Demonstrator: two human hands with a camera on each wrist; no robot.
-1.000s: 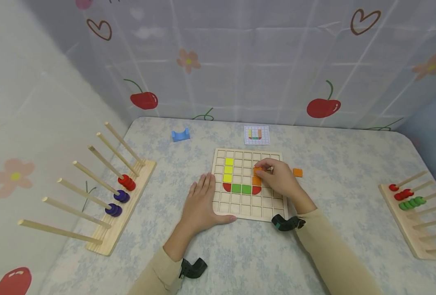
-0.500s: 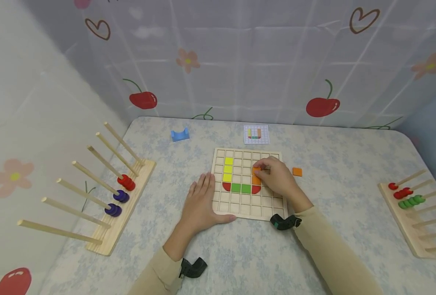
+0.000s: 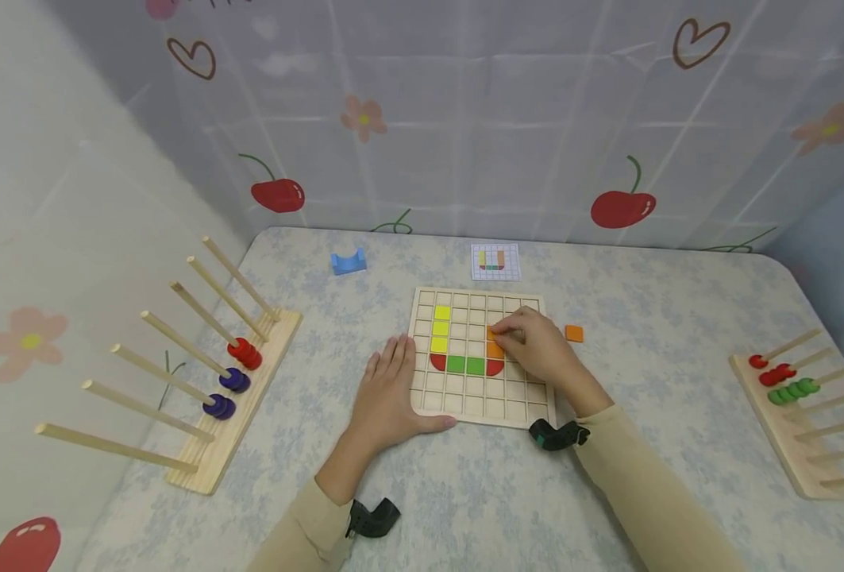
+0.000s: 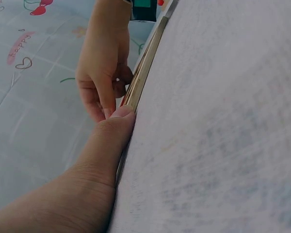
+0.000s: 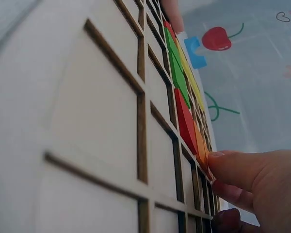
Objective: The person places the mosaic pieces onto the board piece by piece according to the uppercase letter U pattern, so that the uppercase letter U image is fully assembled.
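Note:
A wooden grid board (image 3: 475, 409) lies on the table in the head view. In its cells sit several yellow tiles (image 3: 441, 328), two green tiles (image 3: 456, 365), red rounded tiles (image 3: 494, 367) and an orange tile (image 3: 495, 350). My right hand (image 3: 536, 345) pinches another orange tile (image 3: 491, 331) at the cell just above, mostly covered by thumb and fingertips. In the right wrist view, the right thumb (image 5: 237, 165) lies close to the orange row. My left hand (image 3: 386, 397) rests flat, fingers straight, along the board's left edge, its thumb (image 4: 114, 133) against the front edge.
A loose orange tile (image 3: 574, 334) lies right of the board. Behind it are a pattern card (image 3: 495, 262) and a blue arched block (image 3: 348, 261). Peg racks with beads stand left (image 3: 236, 405) and right (image 3: 786, 429).
My right fingertips have shifted slightly and now cover more of the upper orange tile. The left hand has stayed put.

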